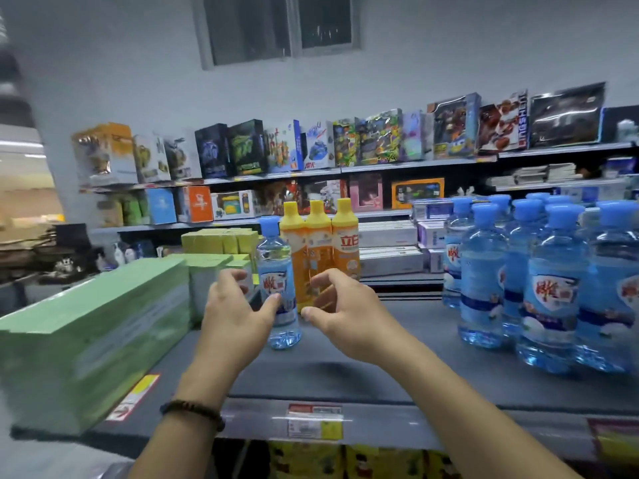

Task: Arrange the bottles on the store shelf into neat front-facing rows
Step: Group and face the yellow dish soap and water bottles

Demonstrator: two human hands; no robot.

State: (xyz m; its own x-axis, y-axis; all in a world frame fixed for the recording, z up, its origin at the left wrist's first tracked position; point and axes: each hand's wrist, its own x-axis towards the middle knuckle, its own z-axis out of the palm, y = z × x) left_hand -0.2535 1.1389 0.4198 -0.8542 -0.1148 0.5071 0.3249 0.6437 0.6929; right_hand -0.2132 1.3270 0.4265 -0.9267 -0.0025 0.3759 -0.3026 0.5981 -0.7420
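Grip wide, both: left hand (235,307) and right hand (345,318) flank lone water bottle (276,267) on shelf (380,350), nothing held. Likely positioning step; next, close in and square its label forward.

I take this for a shop: a grey store shelf (345,371) with price tags (314,421) on its front edge carries many identical blue-capped water bottles (553,288) and yellow detergent bottles (344,243), and boxed toys (380,140) line the wall shelves (415,164) behind.
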